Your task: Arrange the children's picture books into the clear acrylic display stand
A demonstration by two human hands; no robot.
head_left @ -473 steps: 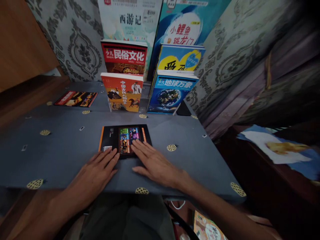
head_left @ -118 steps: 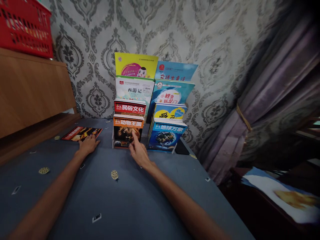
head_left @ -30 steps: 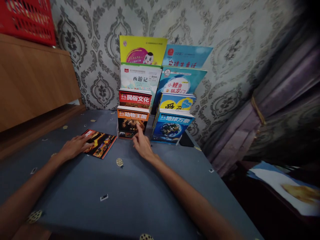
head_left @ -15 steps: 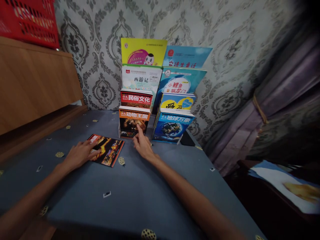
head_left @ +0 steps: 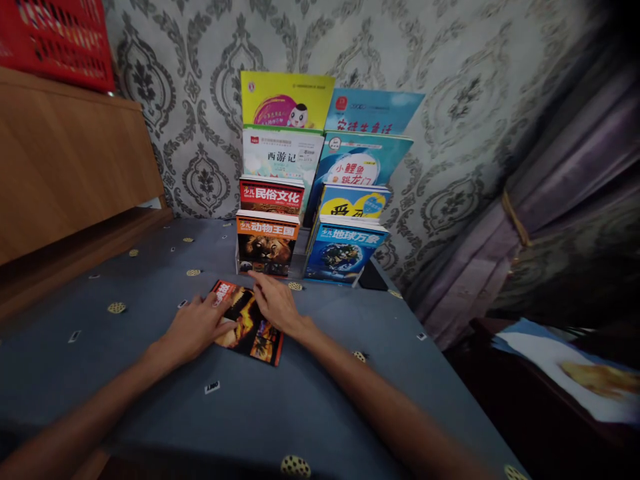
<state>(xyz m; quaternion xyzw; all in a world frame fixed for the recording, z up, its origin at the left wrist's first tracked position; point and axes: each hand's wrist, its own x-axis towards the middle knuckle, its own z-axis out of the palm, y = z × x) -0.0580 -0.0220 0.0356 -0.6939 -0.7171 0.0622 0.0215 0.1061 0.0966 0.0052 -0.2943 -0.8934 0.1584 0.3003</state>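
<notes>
A thin dark book point(head_left: 247, 320) with a red title strip and glowing orange pictures lies flat on the tablecloth. My left hand point(head_left: 197, 327) rests over its left side, thumb and fingers apart on the cover. At the book's upper right edge is my right hand point(head_left: 277, 303), index finger stretched towards the rack and the other fingers bent over the cover; their tips are partly hidden. Just behind stands an orange book with a lion point(head_left: 267, 247), upright at the front of the rack's left column. A blue book with a globe point(head_left: 345, 253) fronts the right column.
Behind the front books rise a red book point(head_left: 273, 195), a white one point(head_left: 280, 153), a yellow-green one point(head_left: 320, 100) and several blue ones. A wooden cabinet point(head_left: 75, 160) with a red basket point(head_left: 65, 43) borders the left. A curtain point(head_left: 480, 253) hangs at the right.
The dark book has slid right and towards me, with my left hand on it. My right hand has dropped from the lion cover down and left to the book's edge.
</notes>
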